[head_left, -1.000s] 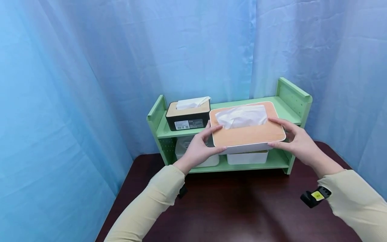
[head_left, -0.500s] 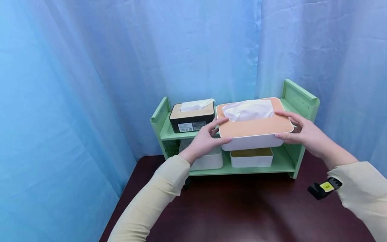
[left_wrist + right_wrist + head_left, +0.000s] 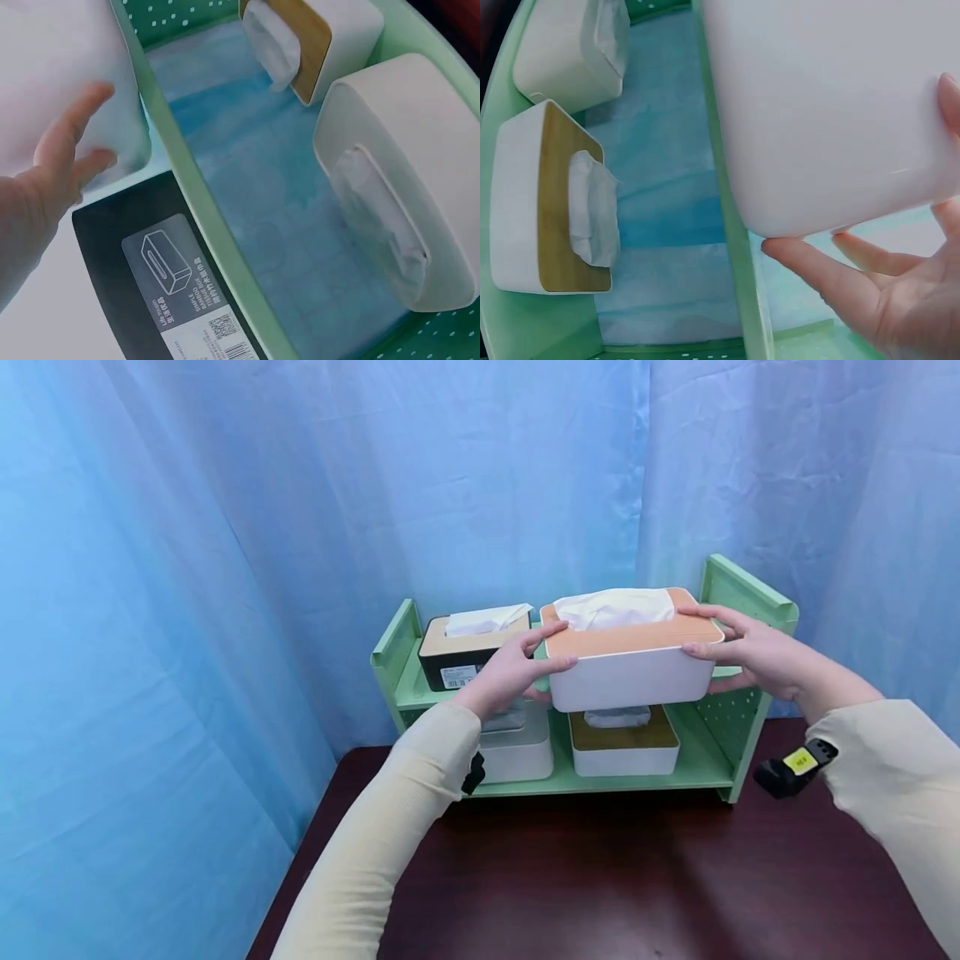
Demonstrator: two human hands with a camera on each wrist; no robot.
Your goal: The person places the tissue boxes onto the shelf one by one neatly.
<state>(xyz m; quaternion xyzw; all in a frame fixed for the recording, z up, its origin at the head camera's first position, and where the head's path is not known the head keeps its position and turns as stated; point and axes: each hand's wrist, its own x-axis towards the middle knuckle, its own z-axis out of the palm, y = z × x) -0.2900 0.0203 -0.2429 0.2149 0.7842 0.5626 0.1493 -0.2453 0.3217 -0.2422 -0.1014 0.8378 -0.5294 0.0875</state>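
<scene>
Both hands hold a white tissue box (image 3: 633, 681) with a wood-look lid and a white tissue sticking out of its top. The left hand (image 3: 513, 668) grips its left end, fingers on the lid's edge and thumb at the front. At the opposite end the right hand (image 3: 761, 652) has its thumb near the front top edge and its other fingers spread along the lid and side. In the right wrist view the box's white front overlaps the front edge of the green rack's upper shelf (image 3: 731, 180). Left of it on that shelf stands a black tissue box (image 3: 435, 672), partly behind the left hand.
On the lower shelf are a white tissue box with a brown lid (image 3: 626, 762) and an all-white tissue box (image 3: 517, 762). Raised green end panels (image 3: 738, 597) bound the rack on both sides. It stands on a dark wooden table (image 3: 585, 860) before blue curtains (image 3: 525, 468).
The held tissue box has moved back over the upper shelf and its tilt has lessened, so more of its front shows. The brown-lidded box below has come further into view.
</scene>
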